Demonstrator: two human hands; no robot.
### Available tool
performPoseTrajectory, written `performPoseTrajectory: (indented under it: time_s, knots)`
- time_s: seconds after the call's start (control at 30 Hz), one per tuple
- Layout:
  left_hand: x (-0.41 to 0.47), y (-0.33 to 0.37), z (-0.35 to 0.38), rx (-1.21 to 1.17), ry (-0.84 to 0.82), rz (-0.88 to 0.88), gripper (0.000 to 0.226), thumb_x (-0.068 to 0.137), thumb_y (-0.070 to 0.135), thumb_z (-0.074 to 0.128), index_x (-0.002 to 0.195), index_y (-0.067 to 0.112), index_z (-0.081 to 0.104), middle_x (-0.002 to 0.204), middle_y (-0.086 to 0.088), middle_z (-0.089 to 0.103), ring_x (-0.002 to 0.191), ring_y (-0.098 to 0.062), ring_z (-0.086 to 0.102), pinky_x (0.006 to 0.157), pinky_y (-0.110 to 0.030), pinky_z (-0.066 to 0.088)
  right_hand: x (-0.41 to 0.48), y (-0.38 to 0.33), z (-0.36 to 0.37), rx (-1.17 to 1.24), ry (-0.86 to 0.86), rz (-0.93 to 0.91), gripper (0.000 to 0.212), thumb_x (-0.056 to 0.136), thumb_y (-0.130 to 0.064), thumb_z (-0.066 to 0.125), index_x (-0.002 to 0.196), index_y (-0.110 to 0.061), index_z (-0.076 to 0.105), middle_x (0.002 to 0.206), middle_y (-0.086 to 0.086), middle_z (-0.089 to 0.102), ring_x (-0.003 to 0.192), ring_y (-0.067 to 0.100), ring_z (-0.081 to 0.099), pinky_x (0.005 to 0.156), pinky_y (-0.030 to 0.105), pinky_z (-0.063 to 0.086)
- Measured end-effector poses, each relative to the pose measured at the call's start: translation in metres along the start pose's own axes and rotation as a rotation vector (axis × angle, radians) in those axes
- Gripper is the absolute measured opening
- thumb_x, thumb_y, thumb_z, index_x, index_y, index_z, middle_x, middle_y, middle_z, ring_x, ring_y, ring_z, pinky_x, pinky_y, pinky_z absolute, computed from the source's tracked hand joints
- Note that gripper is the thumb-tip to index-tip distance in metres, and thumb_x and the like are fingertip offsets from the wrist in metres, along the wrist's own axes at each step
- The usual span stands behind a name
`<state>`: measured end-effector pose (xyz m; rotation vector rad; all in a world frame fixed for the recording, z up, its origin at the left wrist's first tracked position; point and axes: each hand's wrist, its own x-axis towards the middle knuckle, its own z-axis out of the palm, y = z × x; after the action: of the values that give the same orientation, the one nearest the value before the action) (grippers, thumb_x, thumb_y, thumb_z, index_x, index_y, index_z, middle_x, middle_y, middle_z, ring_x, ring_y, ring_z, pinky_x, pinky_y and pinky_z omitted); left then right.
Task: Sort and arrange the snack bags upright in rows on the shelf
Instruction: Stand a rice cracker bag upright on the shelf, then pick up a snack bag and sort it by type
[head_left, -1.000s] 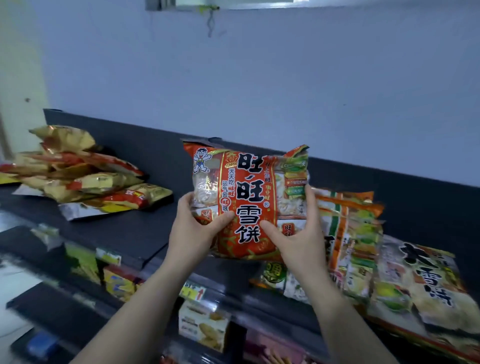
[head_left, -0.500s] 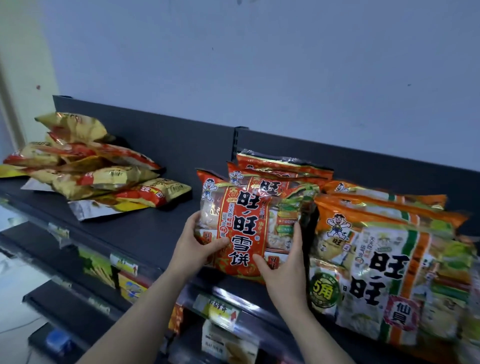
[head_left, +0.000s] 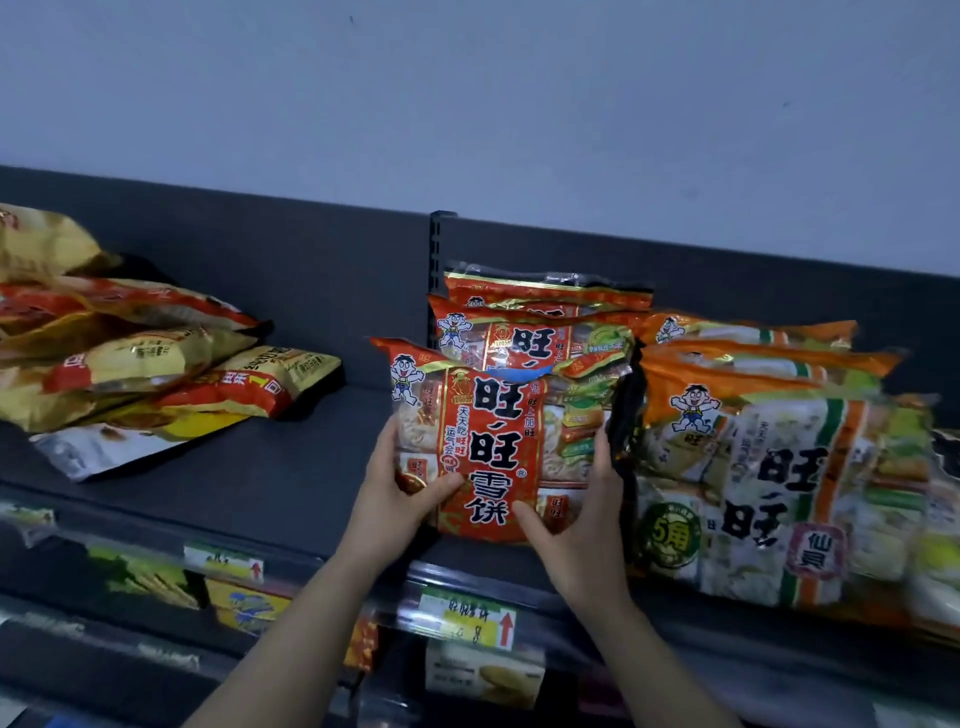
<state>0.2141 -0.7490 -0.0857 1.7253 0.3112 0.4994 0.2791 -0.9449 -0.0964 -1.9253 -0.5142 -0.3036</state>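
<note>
Head view looks down, near shelf (head_left: 249, 483)

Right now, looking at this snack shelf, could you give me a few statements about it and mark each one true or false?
1. The left hand and the right hand both grip the red snack bag. True.
2. That bag lies flat on the shelf. False: it is held upright, in front of other red bags.
3. Orange bags stand in a row just right of the red ones. True.
4. The yellow bags on the left stand in a neat row. False: they lie in a loose pile.
</note>
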Motion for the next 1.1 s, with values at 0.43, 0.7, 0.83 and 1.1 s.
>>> performPoseTrajectory:
  time_s: [0.43, 0.7, 0.83, 1.1]
  knots:
    - [-0.035, 0.067, 0.037, 0.314, 0.265, 0.589, 0.053, 0.089, 0.025, 0.071, 0.137, 0.017, 0.051, 0.135, 0.002, 0.052, 0.129, -0.014, 0.040, 0.107, -0.035, 0.035, -0.011, -0.043, -0.044, -0.284, 0.231, -0.167, 0.059, 0.093, -0.040, 0.060, 0.145, -0.018, 0.044, 0.152, -0.007, 0.035, 0.144, 0.005, 0.024, 0.116, 0.021, 0.022]
    - [-0.076, 0.095, 0.141, 0.137, -0.229, 0.590, 0.040, 0.093, 0.029, 0.063, 0.132, 0.025, 0.054, 0.124, 0.013, 0.056, 0.118, -0.004, 0.053, 0.101, -0.031, 0.047, -0.032, -0.028, -0.153, -0.382, 0.426, -0.070, 0.053, 0.093, -0.039, 0.058, 0.141, -0.020, 0.047, 0.146, -0.008, 0.043, 0.138, 0.006, 0.034, 0.112, 0.032, 0.036]
    - [-0.092, 0.108, 0.211, 0.172, -0.403, 0.565, 0.046, 0.096, 0.036, 0.058, 0.139, 0.026, 0.048, 0.128, 0.013, 0.053, 0.120, -0.004, 0.049, 0.103, -0.029, 0.044, -0.035, -0.007, -0.225, -0.444, 0.534, -0.005, 0.047, 0.095, -0.034, 0.060, 0.138, -0.015, 0.051, 0.142, -0.004, 0.048, 0.134, 0.011, 0.040, 0.111, 0.033, 0.035]
    - [-0.094, 0.133, 0.365, 0.251, -0.503, 0.288, 0.061, 0.097, 0.042, 0.054, 0.150, 0.019, 0.033, 0.150, 0.005, 0.037, 0.138, -0.017, 0.036, 0.113, -0.034, 0.032, -0.011, 0.081, -0.375, -0.401, 0.366, 0.405, 0.072, 0.089, -0.054, 0.057, 0.148, -0.018, 0.038, 0.149, -0.003, 0.042, 0.138, 0.021, 0.038, 0.109, 0.038, 0.036]
